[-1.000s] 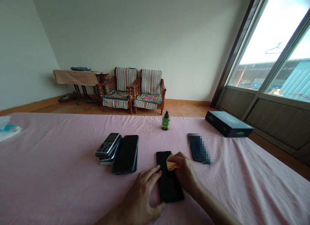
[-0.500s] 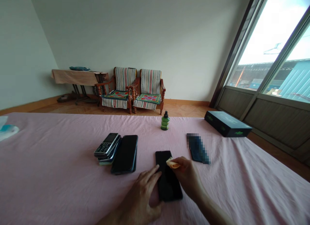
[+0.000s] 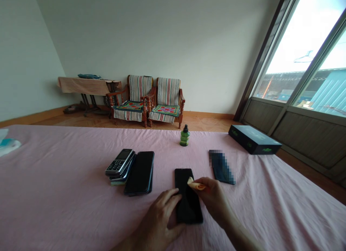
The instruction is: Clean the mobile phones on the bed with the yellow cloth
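Note:
A black smartphone (image 3: pixel 186 204) lies face up on the pink tablecloth (image 3: pixel 59 193) just in front of me. My left hand (image 3: pixel 159 218) rests on its left edge, fingers pressed against the side. My right hand (image 3: pixel 213 197) is closed on a small yellow cloth (image 3: pixel 196 185), which touches the screen's upper right part.
Left of the phone lie a stack of dark smartphones (image 3: pixel 140 171) and a keypad phone (image 3: pixel 120 161) on other handsets. A blurred dark phone (image 3: pixel 221 166), a green bottle (image 3: pixel 185 135) and a dark box (image 3: pixel 254 139) sit further back. Two striped chairs (image 3: pixel 151 99) stand by the wall.
The yellow cloth in my right hand has slid down and to the right over the screen. My left hand has stayed at the phone's left edge.

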Action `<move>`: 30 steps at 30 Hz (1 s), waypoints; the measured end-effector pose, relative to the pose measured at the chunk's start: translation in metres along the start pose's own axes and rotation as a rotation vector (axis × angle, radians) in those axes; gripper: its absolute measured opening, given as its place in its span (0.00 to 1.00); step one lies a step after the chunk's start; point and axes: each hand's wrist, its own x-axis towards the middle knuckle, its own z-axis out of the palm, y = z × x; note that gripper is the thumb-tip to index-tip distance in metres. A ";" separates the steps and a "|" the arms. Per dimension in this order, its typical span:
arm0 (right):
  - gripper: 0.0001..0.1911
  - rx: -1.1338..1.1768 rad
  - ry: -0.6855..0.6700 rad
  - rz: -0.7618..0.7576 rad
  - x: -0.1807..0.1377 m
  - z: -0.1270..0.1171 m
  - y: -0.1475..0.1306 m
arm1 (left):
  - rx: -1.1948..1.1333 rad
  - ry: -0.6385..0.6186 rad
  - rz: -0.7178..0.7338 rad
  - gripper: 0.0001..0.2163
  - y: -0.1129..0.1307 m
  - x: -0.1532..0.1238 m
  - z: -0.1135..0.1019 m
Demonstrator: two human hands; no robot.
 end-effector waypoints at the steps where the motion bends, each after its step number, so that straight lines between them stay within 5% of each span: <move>1: 0.12 0.051 -0.016 0.022 0.001 -0.001 -0.001 | 0.002 0.004 0.004 0.26 0.000 0.000 0.000; 12: 0.18 0.527 -0.127 0.132 -0.008 0.010 -0.021 | -0.017 0.082 0.013 0.31 0.008 0.003 -0.001; 20: 0.13 0.141 0.107 -0.250 0.043 0.023 -0.020 | 0.043 0.163 0.012 0.19 0.002 -0.001 -0.005; 25: 0.09 0.043 0.016 -0.365 0.067 0.035 -0.019 | 0.034 0.173 0.010 0.18 0.001 0.000 -0.005; 30: 0.14 -0.038 -0.059 -0.470 0.043 0.046 -0.023 | -0.042 0.172 -0.003 0.13 0.001 -0.002 -0.005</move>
